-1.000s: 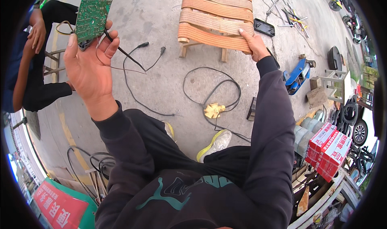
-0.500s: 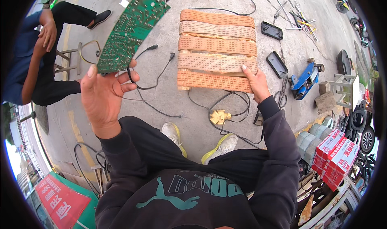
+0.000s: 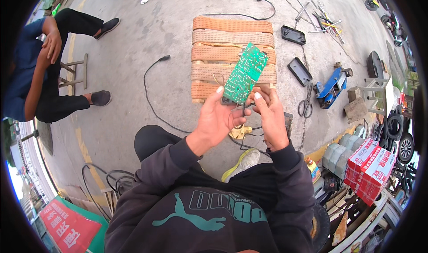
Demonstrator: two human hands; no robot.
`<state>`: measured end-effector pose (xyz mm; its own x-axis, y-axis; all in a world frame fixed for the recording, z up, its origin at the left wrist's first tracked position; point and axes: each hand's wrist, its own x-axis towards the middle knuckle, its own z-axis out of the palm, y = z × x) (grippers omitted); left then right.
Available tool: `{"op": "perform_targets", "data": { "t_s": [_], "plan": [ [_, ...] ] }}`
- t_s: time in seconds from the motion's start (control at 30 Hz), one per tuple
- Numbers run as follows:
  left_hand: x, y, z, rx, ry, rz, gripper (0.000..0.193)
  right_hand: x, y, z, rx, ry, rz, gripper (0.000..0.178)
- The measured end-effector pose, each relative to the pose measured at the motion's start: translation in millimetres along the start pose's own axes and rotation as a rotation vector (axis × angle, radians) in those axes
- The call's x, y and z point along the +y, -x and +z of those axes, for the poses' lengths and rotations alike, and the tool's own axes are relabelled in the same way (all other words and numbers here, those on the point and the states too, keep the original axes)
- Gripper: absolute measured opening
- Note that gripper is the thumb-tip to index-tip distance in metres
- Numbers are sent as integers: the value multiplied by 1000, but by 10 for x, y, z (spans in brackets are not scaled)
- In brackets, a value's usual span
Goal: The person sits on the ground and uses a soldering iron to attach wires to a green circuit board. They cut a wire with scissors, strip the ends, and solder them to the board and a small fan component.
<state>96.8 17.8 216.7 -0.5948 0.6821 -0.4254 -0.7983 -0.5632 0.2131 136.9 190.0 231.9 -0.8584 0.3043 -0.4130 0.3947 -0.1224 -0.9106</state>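
A green circuit board [image 3: 246,77], its solder side turned up, is tilted above the stool. My left hand [image 3: 217,121] grips its lower left corner, thumb on the edge and fingers beneath. Close to the lower right corner, my right hand [image 3: 273,121] has its thumb and fingers curled together; what they pinch is hidden. A dark cord [image 3: 243,111] hangs from the board's lower end between my hands. Under the board stands a low stool with orange woven straps [image 3: 232,24], partly covered by the board and my hands.
A black plug cord [image 3: 147,88] lies on the concrete at left, near a seated person [image 3: 42,65]. To the right are two black plastic shells [image 3: 299,71], scissors [image 3: 306,106], a blue metal tool [image 3: 332,89], scattered hand tools [image 3: 327,23] and a red-white box [image 3: 370,170].
The board has come right and down from the upper left to over the stool, in my left hand. My right hand has left the stool's edge and joined it beside the board.
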Motion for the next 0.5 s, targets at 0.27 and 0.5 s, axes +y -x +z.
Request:
{"op": "perform_targets", "data": {
  "t_s": [0.27, 0.5],
  "plan": [
    [-126, -661, -221, 77, 59, 3, 74, 62, -265, 46, -52, -113, 128, 41],
    [-160, -626, -247, 186, -119, -28, 89, 219, -322, -2, -56, -56, 112, 34]
  ]
}}
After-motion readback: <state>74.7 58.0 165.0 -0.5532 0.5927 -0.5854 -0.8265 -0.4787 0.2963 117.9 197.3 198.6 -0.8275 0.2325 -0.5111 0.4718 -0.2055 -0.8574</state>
